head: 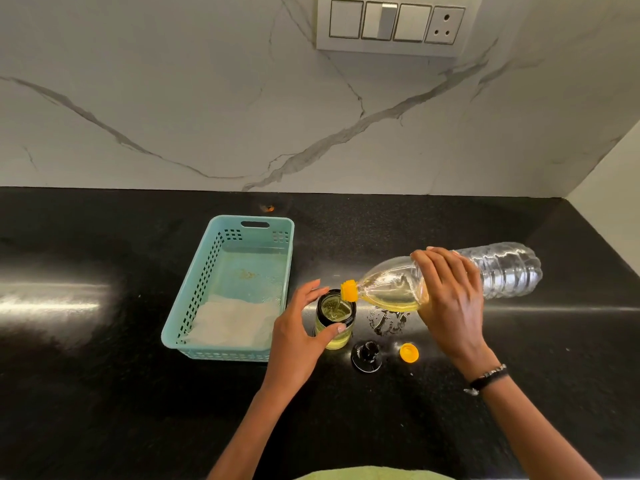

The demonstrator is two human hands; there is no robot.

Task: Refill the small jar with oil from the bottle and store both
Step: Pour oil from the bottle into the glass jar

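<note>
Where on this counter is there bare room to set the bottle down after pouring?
Bare black counter lies left of the teal basket, and right of the bottle toward the corner. It is crowded near the jar: black lid, yellow cap and an oily smear.

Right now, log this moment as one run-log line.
phase: pouring | right hand: tilts bottle over jar | left hand: steadies jar | jar lid, yellow cap: off, on counter | basket: left of jar
</note>
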